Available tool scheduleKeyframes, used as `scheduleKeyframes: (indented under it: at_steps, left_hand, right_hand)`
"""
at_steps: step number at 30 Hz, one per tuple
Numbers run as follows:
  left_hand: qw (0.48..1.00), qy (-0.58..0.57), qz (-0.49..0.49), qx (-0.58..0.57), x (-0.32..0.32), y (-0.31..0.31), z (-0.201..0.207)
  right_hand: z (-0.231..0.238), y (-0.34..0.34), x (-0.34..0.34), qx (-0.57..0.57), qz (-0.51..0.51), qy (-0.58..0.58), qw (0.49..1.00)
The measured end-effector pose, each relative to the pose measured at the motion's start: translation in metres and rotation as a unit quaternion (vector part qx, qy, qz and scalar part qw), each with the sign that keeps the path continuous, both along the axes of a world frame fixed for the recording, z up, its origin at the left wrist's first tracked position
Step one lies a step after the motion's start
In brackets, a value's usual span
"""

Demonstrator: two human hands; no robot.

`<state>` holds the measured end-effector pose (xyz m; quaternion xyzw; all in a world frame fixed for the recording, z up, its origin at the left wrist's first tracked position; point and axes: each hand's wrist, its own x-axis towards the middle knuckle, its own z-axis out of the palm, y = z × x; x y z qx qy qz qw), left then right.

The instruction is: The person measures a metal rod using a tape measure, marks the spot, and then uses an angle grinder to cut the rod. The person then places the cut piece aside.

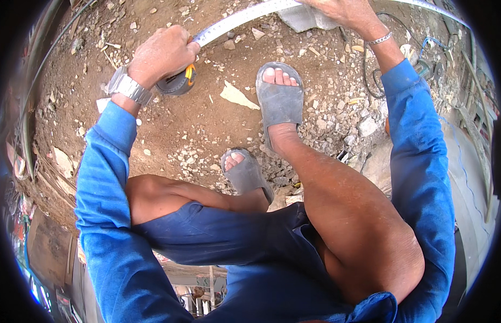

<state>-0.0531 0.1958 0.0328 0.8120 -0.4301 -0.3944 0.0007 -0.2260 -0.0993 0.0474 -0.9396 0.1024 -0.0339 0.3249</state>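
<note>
My left hand (163, 55), with a metal watch on its wrist, is closed round a black and orange tape measure case (178, 82). From there the white tape blade (237, 22) runs up and to the right in a curve. At the top edge my right hand (344, 12) is closed on the blade, its fingertips partly cut off by the picture's edge. Beyond that hand the blade goes on toward the upper right (436, 9). A flat grey slab (307, 19) lies on the ground just below the blade, beside my right hand.
My sandalled feet (280, 97) rest on brown dirt strewn with stone chips. A pale flat shard (238, 97) lies between my left hand and the feet. Dark cable (367, 70) loops on the right near a power tool (424, 68). Pipes and cables line the left edge.
</note>
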Motion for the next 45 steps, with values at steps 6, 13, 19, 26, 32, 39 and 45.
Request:
scheduleKeyframes:
  at_steps: [6, 13, 19, 26, 32, 39, 45]
  left_hand:
    - [1.000, -0.011, 0.001, 0.005, 0.001, 0.002, 0.000]
    - [1.000, -0.010, -0.007, 0.027, 0.001, -0.001, -0.003]
    - [0.999, -0.018, 0.012, 0.037, -0.003, 0.000, 0.003]
    - [0.998, -0.039, 0.016, 0.038, -0.010, -0.001, 0.011]
    - [0.996, -0.084, 0.019, -0.019, -0.021, 0.010, 0.008]
    - [0.999, -0.004, 0.015, -0.052, -0.045, 0.016, 0.020]
    - [0.981, 0.148, -0.041, -0.121, -0.049, 0.031, 0.006]
  right_hand:
    - [-0.003, 0.008, 0.003, -0.052, -0.023, 0.019, 0.998]
    - [-0.006, 0.025, 0.007, -0.178, 0.004, -0.080, 0.981]
    - [-0.008, 0.030, 0.016, -0.163, -0.006, -0.028, 0.986]
    - [-0.001, 0.038, 0.019, -0.089, -0.041, 0.032, 0.995]
    - [0.011, 0.050, 0.027, -0.189, -0.034, 0.057, 0.980]
    - [0.017, 0.031, 0.022, -0.094, -0.048, 0.101, 0.989]
    - [0.064, 0.070, -0.093, 0.214, -0.176, -0.017, 0.961]
